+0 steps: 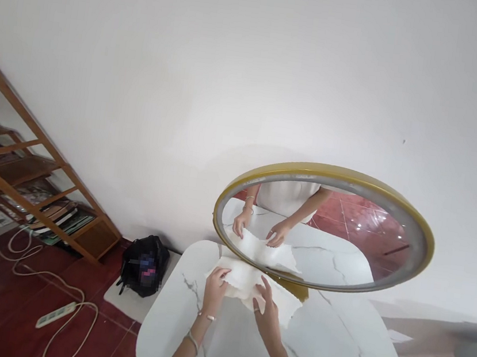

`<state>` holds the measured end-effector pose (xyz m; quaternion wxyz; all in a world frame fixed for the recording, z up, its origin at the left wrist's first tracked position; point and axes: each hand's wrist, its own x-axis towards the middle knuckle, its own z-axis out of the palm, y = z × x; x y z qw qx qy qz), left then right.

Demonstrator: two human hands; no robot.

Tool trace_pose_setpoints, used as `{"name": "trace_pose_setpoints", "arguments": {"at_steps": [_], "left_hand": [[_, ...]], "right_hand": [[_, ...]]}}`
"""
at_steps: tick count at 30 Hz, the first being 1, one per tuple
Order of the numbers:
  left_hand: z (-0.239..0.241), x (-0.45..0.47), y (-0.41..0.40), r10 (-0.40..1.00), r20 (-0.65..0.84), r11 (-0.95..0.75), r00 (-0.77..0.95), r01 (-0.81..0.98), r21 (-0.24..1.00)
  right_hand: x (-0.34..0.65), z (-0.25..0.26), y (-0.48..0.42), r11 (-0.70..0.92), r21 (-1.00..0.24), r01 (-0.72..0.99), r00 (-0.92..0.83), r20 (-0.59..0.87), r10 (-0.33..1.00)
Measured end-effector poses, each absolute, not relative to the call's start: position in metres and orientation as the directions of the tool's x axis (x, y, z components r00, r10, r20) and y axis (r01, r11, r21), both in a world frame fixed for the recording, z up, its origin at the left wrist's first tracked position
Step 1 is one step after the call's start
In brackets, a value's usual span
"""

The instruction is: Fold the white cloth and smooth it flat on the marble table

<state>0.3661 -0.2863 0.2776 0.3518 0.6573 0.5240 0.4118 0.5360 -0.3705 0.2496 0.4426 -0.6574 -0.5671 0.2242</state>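
Observation:
A crumpled white sheet that looks like a paper towel (243, 280) lies on the marble-patterned table, at the foot of a round mirror (322, 241) with a gold frame. My left hand (215, 291) is closed on the sheet's left part, thumb and fingers near each other. On the right part of the sheet rests my right hand (267, 315), its fingers apart and the thumb spread from them. Both hands and the sheet are reflected in the mirror. Part of the gold base (300, 292) shows behind the sheet; the rest is hidden.
The white table (174, 309) has rounded corners and stands by a white wall (147, 74). At its left, a black bag (147, 266) sits on a pale mat. A power strip (55, 315) with a looping cable lies on the red floor, near a wooden shelf (88, 235).

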Motion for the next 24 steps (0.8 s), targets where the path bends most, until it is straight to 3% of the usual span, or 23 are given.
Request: {"name": "trace_pose_setpoints", "arguments": {"at_steps": [3, 7, 12, 19, 24], "left_hand": [[0.298, 0.370, -0.296, 0.961, 0.241, -0.275, 0.132, 0.416, 0.867], [0.346, 0.373, -0.320, 0.909, 0.377, -0.415, 0.179, 0.477, 0.775], [0.400, 0.370, -0.335, 0.894, 0.308, -0.415, 0.326, 0.340, 0.844], [0.435, 0.365, -0.350, 0.856, 0.362, -0.467, 0.370, 0.251, 0.848], [0.465, 0.361, -0.366, 0.850, 0.154, -0.309, 0.503, 0.240, 0.920]], "right_hand": [[0.521, 0.272, -0.364, 0.150, -0.750, 0.644, 0.161, 0.325, 0.932], [0.507, 0.315, -0.363, 0.227, -0.603, 0.765, 0.187, 0.545, 0.817], [0.505, 0.370, -0.375, 0.417, -0.598, 0.684, 0.189, 0.698, 0.691], [0.515, 0.430, -0.395, 0.419, -0.714, 0.561, 0.062, 0.541, 0.839], [0.531, 0.451, -0.413, 0.202, -0.896, 0.395, 0.157, 0.283, 0.946]]}}
